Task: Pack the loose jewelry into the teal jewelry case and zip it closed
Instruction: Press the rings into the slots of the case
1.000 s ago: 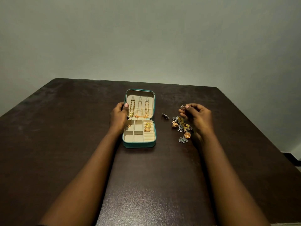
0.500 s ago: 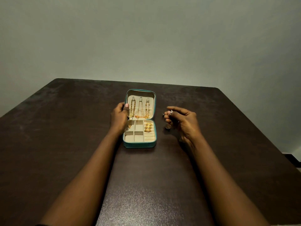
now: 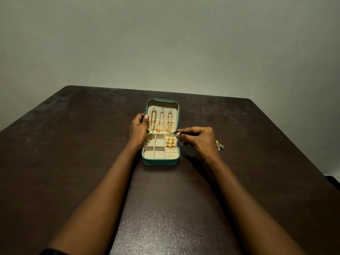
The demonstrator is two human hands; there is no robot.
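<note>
The right hand (image 3: 198, 139) pinches a small silver ring (image 3: 177, 133) between thumb and fingertips, just above the right rear corner of the tray of the teal zip-up jewelry case (image 3: 160, 161). The left hand (image 3: 137, 129) grips the left edge of the raised lid, with the thumb on its cream lining. The case stands open between the hands. Three gold chains (image 3: 161, 122) hang inside the lid, and the leftmost trails into the tray. The cream tray has square compartments on the left and ring rolls on the right, with three gold rings (image 3: 170, 141) tucked in the rear rolls. Behind the right hand a heap of loose gold and silver jewelry (image 3: 220, 145) peeks out, mostly hidden. The case sits mid-way across the dark brown counter (image 3: 73, 153), well away from its edges, and the far edge meets a grey wall (image 3: 165, 43).
</note>
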